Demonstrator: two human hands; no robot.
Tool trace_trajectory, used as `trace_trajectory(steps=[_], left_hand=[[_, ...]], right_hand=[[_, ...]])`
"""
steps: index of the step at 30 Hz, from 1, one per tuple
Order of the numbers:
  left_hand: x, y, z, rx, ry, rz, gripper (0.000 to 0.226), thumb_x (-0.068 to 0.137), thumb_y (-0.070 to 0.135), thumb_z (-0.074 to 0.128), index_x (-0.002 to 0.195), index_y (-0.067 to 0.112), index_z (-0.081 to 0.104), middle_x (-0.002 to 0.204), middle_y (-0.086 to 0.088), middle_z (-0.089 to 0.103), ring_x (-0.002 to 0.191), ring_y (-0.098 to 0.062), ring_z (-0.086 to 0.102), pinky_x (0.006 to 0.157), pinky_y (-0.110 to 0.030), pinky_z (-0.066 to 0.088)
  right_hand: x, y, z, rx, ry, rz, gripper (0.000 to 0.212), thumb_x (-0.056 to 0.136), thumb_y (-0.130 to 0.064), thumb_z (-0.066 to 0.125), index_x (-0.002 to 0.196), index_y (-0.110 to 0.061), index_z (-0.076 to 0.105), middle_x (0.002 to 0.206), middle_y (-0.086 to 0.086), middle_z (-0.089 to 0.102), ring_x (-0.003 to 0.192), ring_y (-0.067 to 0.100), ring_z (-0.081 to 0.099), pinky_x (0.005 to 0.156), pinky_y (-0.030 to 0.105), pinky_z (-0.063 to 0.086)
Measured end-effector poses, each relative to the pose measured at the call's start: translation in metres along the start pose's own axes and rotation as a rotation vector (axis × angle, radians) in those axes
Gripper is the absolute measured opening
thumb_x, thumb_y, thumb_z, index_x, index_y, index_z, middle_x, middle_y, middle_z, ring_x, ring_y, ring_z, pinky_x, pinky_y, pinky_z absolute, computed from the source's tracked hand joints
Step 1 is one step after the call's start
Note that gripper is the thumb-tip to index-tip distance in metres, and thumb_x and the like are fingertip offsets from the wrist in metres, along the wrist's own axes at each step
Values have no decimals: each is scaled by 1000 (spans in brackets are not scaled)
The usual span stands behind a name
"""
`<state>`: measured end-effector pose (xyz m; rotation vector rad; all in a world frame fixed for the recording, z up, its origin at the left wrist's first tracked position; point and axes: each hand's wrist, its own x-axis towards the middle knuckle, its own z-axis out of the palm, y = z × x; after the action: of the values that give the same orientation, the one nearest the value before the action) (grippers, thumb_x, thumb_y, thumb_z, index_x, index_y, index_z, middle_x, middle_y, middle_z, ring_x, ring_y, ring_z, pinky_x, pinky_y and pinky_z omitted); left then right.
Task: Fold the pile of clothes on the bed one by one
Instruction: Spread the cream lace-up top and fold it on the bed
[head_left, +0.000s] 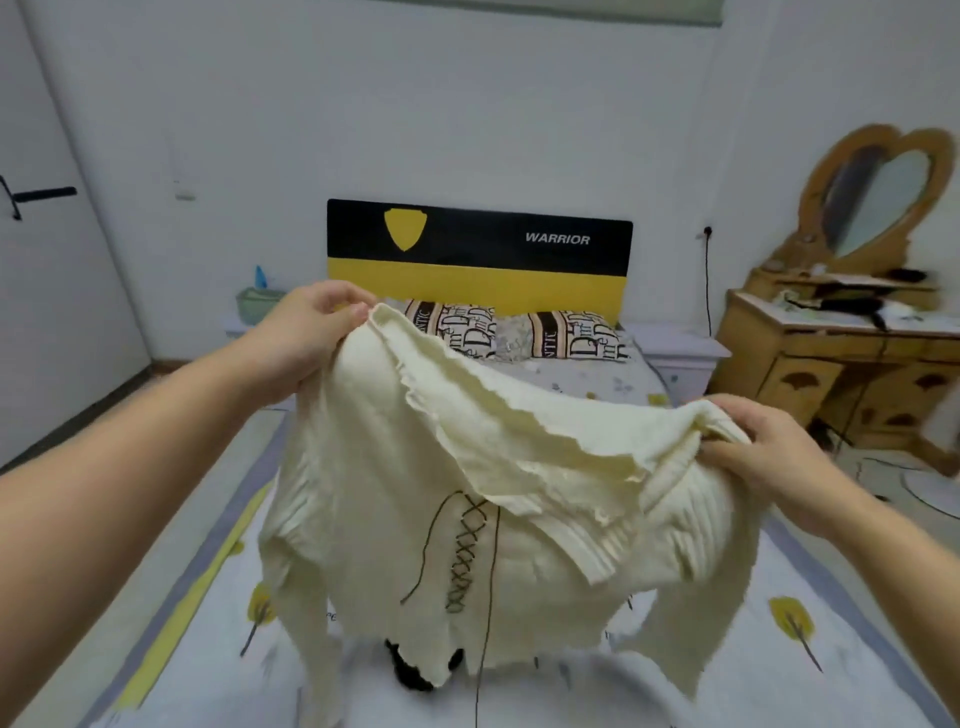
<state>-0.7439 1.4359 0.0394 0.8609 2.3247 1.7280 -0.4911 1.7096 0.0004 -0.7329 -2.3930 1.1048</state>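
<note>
Cream knit sweater (467, 493) w/ dark lace-up front hangs over the bed (156, 597), held up by both shoulders: left hand (306, 338) pinches one, right hand (769, 457) grips the other. It hides most of a dark garment (410, 670) below. Beyond: patterned pillows (519, 332), black-yellow headboard (478, 254). Wooden dresser (831, 364) w/ mirror far right.

The sweater (467, 519) is cream, ribbed, with dark criss-cross lacing. Beneath it, the bed sheet (810, 597) is white with yellow trees, edged with grey and yellow stripes. Beyond the sweater, the headboard (478, 254) is black over yellow.
</note>
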Motion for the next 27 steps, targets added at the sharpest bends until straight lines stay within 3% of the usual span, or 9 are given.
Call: trace_trajectory(steps=[3, 6, 8, 13, 18, 21, 23, 25, 27], left_hand=[[0, -4, 6, 77, 4, 2, 25, 96, 18, 48, 73, 19, 60, 74, -3, 59, 68, -15, 52, 63, -29, 42], [5, -14, 11, 144, 2, -20, 28, 97, 25, 45, 76, 13, 59, 82, -4, 59, 80, -18, 52, 76, -33, 39], [3, -18, 18, 193, -36, -40, 26, 98, 28, 41, 88, 12, 59, 89, -9, 57, 87, -18, 49, 79, -33, 36], [-16, -24, 47, 60, -151, -162, 30, 100, 18, 40, 83, 7, 62, 82, -6, 61, 74, -16, 54, 69, -29, 41], [-35, -17, 75, -82, -145, -283, 28, 95, 14, 47, 69, 10, 59, 61, -2, 64, 64, -17, 55, 58, -28, 40], [-46, -9, 90, 123, -167, -178, 27, 99, 21, 41, 85, 9, 61, 81, -3, 60, 72, -10, 52, 61, -25, 37], [-53, -4, 99, 282, -152, -82, 27, 99, 26, 40, 94, 10, 61, 86, -2, 58, 74, -8, 49, 62, -21, 34], [-63, 5, 111, 392, -142, -32, 30, 98, 26, 42, 92, 4, 61, 84, -7, 58, 73, -14, 49, 61, -23, 33], [-72, 13, 124, 472, -142, 2, 27, 95, 25, 48, 83, 3, 60, 74, -5, 56, 68, -16, 47, 57, -26, 33]], right_hand=[[-14, -6, 5, 19, -72, 36, 2, 79, -15, 71, 81, -15, 71, 76, -1, 70, 68, 9, 65, 57, 22, 47], [-21, 4, 3, 173, 18, 95, 24, 86, -23, 63, 85, -1, 71, 85, 17, 71, 74, 22, 65, 66, 33, 48], [-26, 9, 1, 272, 85, 148, 22, 90, -19, 59, 84, 0, 70, 88, 24, 67, 78, 27, 60, 71, 37, 45], [-29, 36, -7, 327, 192, 286, 12, 89, -12, 54, 92, -4, 63, 77, 13, 47, 69, 24, 41, 57, 29, 29], [-33, 58, -24, 366, 260, 377, 2, 86, -12, 52, 84, -12, 52, 74, 13, 41, 66, 23, 36, 55, 29, 26], [-44, 79, -36, 263, 296, 321, 20, 90, -16, 50, 77, -2, 54, 72, 15, 45, 65, 23, 40, 60, 31, 28], [-54, 86, -48, 193, 305, 245, 22, 91, -19, 51, 74, -6, 53, 71, 13, 42, 66, 23, 37, 59, 31, 25], [-63, 94, -64, 128, 303, 189, 30, 91, -24, 55, 68, -5, 50, 67, 11, 39, 63, 22, 34, 58, 31, 24], [-71, 103, -84, 69, 288, 165, 47, 89, -32, 56, 69, 10, 48, 65, 13, 44, 61, 23, 38, 59, 32, 28]])
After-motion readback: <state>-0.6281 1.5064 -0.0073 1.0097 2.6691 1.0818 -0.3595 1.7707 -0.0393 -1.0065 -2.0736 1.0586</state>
